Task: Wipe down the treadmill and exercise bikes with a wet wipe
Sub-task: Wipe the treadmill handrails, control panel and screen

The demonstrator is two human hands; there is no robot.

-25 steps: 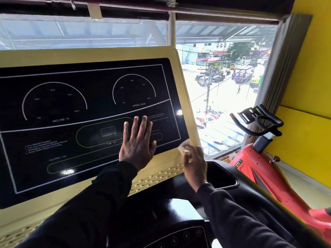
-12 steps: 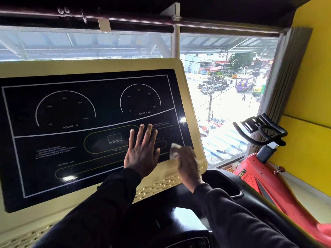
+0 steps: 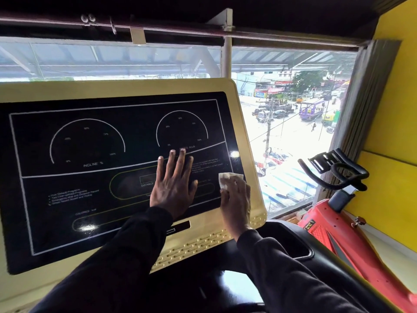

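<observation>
Right grip (image 3: 235, 199) has the wipe (image 3: 229, 180) bunched under its fingers, pressed on the lower right corner of the black panel (image 3: 67, 199), with a white tuft poking out above the knuckles. Left of that grip, the left hand (image 3: 173, 186) lies flat on the same panel, fingers straight and spread, holding nothing, seemingly just bracing. Around both runs the cream frame (image 3: 248, 141) of the treadmill console, and just below the right grip sits the slotted grille (image 3: 203, 242). Well off to the right of the grip, by the yellow wall, waits the red bike (image 3: 327, 224) with its black handlebars (image 3: 336, 172), untouched by either hand, so by my reading the job is in its early stretch, with the console under way. Now the risks. That wipe is small and crumpled; a hard sweep could roll it out from under the fingers, leaving bare skin to smear the glossy surface. The flat left palm may well print the very glass being cleaned, so that patch would want a pass once the hand lifts. Too much wetness near the grille could let drips run into the slots. And if the panel is touch-sensitive and powered, which I cannot tell, either hand might trigger a setting.
</observation>
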